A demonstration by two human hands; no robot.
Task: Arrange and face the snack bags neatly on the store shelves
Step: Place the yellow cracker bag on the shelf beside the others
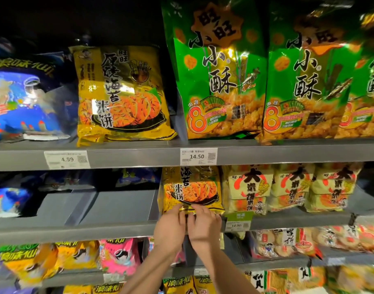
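On the middle shelf [76, 229], both hands [187, 227] pinch the yellow snack bag's [191, 189] bottom edge.

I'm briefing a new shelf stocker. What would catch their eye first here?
Two tall glossy green snack bags dominate the top shelf at right. Below them, the left hand and right hand pinch the bottom edge of a yellow seaweed rice-cracker bag, beside a bare grey shelf section to its left.

Dim, glare on foil (edges blurred)
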